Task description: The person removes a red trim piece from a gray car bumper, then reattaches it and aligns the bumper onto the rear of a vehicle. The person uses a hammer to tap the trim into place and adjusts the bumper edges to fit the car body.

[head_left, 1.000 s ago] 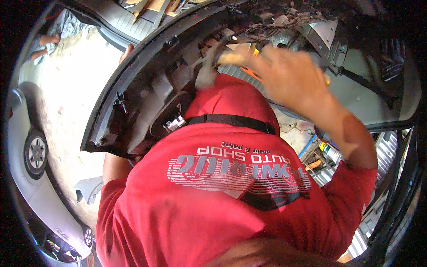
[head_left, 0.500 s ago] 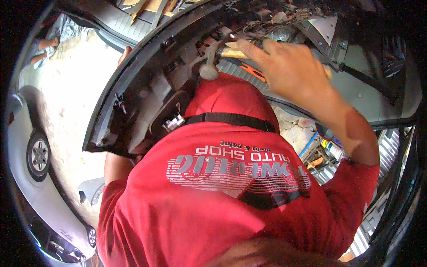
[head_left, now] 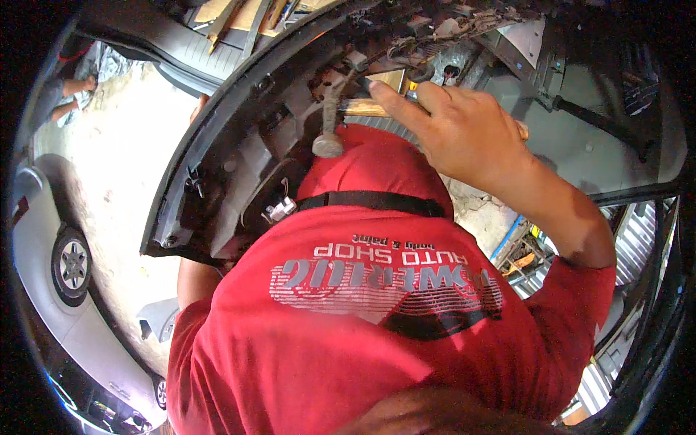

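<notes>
Hammer: we're seeing the hammer [head_left: 328, 146] sitting left of the right hand, its metal head hanging over the inner side of the panel; we can't tell if it's touching.
Right hand: we're keeping the right hand [head_left: 464, 127] wrapped around the wooden handle, index finger pointing along it toward the head; the handle's butt is poking out past the palm.
Left hand: we're showing just a bit of the left hand [head_left: 197, 109] at the panel's outer edge; the rest is hiding behind it, so we can't tell how tight it is.
Black panel: we're having the curved black panel [head_left: 210, 156] leaning against our red shirt [head_left: 348, 326], a white connector [head_left: 281, 209] dangling near its lower end.
Off left: a silver car [head_left: 101, 348] is standing well apart.
</notes>
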The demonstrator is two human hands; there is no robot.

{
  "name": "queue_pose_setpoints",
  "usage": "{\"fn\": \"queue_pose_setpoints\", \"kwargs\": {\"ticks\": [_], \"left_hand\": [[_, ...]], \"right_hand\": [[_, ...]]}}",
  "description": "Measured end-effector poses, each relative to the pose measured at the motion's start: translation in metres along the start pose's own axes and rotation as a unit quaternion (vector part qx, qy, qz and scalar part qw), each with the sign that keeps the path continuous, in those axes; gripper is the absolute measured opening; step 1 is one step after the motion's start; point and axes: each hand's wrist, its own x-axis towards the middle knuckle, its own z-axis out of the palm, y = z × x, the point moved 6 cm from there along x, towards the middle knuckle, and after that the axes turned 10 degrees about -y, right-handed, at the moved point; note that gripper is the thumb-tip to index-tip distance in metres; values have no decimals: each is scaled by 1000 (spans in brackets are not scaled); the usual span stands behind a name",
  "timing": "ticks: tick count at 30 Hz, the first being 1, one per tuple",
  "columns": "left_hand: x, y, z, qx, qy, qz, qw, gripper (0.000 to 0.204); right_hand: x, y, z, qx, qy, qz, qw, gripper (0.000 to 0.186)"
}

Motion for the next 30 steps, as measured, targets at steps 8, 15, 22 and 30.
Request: {"fn": "queue_pose_setpoints", "kwargs": {"ticks": [8, 15, 22, 30], "left_hand": [[-19, 13, -1, 29, 18, -13, 999, 69], [33, 21, 0, 90, 19, -82, 992, 70], [161, -10, 38, 197, -12, -189, 962, 71], [273, -70, 80, 305, -41, -264, 914, 72]], "right_hand": [[-79, 57, 60, 156, 30, 55, 986, 54], [-192, 99, 238, 330, 39, 406, 852, 35], [-215, 86, 378, 382, 84, 525, 756, 37], [-188, 129, 463, 394, 167, 540, 725, 43]]}}
